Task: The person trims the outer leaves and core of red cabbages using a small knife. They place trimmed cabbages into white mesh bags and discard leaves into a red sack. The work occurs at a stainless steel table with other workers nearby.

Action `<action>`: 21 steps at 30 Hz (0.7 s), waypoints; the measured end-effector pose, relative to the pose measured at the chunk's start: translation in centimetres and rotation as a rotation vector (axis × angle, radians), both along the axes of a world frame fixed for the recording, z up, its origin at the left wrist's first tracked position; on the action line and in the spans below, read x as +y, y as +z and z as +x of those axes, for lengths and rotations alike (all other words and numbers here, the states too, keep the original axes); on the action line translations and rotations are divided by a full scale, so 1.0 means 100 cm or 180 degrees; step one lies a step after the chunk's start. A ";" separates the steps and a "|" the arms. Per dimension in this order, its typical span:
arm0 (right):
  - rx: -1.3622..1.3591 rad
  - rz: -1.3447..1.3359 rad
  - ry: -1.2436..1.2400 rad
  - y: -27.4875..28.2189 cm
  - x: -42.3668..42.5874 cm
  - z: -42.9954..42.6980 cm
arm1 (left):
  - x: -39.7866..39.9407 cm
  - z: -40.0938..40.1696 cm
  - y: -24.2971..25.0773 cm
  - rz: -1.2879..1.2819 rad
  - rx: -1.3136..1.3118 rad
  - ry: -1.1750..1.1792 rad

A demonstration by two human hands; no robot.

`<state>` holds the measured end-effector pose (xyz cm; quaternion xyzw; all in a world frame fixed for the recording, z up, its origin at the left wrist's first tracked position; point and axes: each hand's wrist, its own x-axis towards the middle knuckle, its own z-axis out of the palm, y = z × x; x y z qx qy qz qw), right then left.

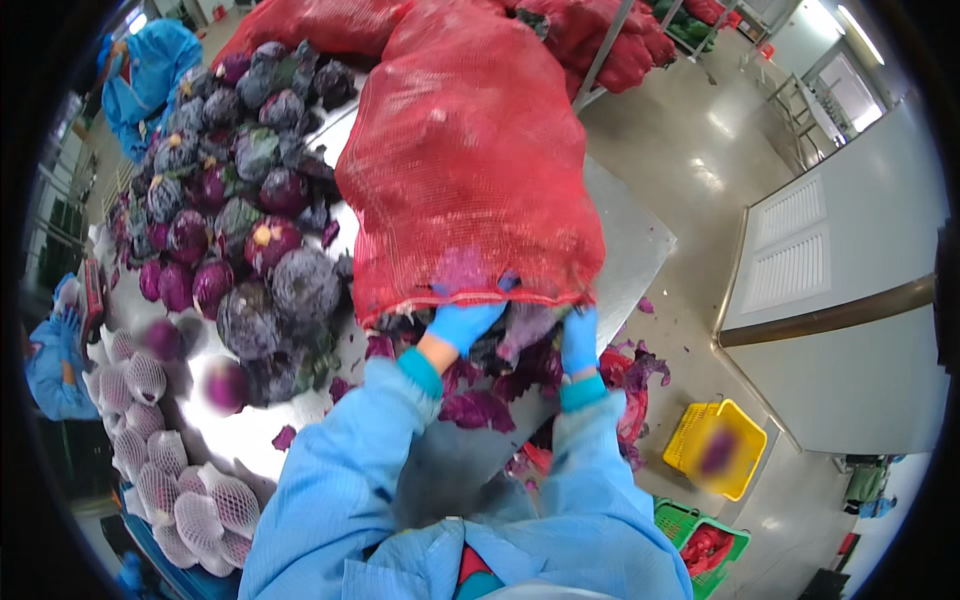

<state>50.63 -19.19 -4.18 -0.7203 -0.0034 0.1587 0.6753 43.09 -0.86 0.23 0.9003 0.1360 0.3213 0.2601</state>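
A large red mesh sack (472,165) lies on the metal table in front of me, its mouth toward me. My left hand (466,326), in a blue glove, grips the lower edge of that mouth, some fingers hidden inside the mesh. At the right corner of the mouth, my right hand (580,337), also gloved in blue, holds the rim. Dark purple cabbage leaves show in the opening between both hands. Loose red cabbage leaves (477,411) lie just below the sack. To its left is a heap of red cabbages (274,241).
Cabbages in white foam nets (199,517) are piled at the lower left. Two co-workers in blue gowns stand at the left. More red sacks (322,26) lie behind. A yellow basket (673,442) and a green crate (667,517) stand on the floor at right, near a wall panel.
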 end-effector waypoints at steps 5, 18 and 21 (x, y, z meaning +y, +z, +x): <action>0.0522 0.0708 0.0026 -0.036 0.016 -0.005 | -0.002 -0.006 -0.007 -0.0642 0.1629 -0.0861; 0.1468 0.1050 0.2930 0.090 0.055 -0.194 | -0.054 -0.253 0.001 -0.1375 0.0230 0.1871; 0.0072 0.0290 0.2027 0.049 0.057 -0.190 | -0.021 -0.259 0.009 -0.0270 0.0606 0.1721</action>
